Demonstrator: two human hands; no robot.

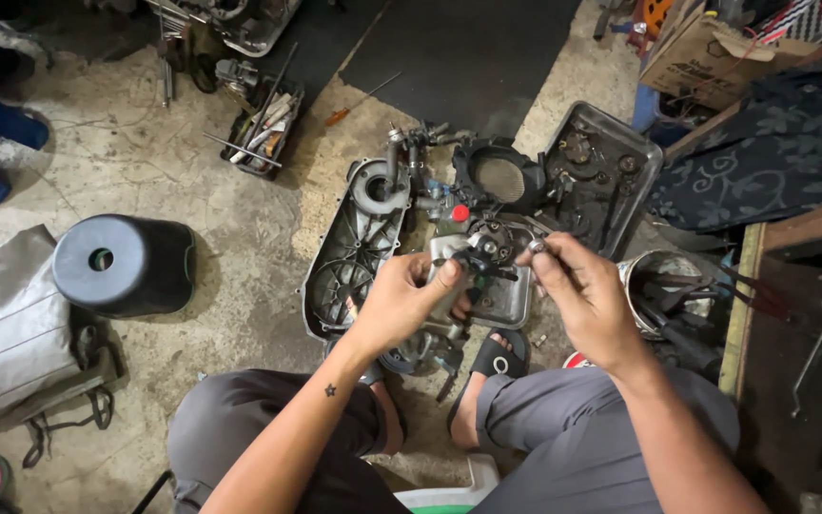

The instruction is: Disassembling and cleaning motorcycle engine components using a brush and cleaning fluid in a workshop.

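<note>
— What's in the left hand (401,300)?
— A small metal carburettor part (463,271), mid-frame, grip clamped on its body (stiff, probably oily).
— The right hand (582,295)?
— Fingers pinched together on a tiny fitting (536,247); easily dropped, I'd guess.

Concrete floor (240,238) | engine cover (349,252) centre | black stool (126,265) left | tool tray (264,124) upper left | black mat (468,52) top

Engine cover (344,257) blocks ahead — left floor (240,219) open.
</note>
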